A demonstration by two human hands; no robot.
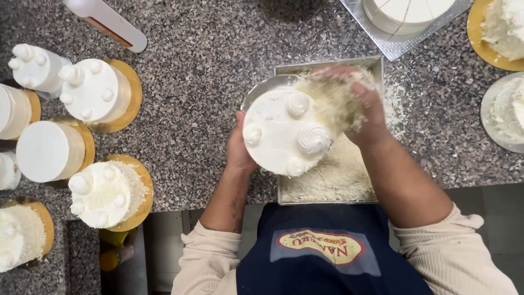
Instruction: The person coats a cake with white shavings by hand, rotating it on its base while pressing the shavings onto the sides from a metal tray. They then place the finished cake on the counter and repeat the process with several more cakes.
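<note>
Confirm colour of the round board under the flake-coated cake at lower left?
Gold round board, clearest in the head view.

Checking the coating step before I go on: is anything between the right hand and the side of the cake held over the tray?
Nothing visible. The right hand, covered in white flakes, presses directly against the cake, which the left hand tilts over the flake tray.

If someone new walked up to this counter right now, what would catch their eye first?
First, the white frosted cake with piped swirls, tilted over a metal tray of pale flakes at the counter's front edge. The left hand supports its base while the right hand presses flakes against its side. Next, the cluster of small white cakes on gold boards at the left, on the speckled granite counter.
</note>
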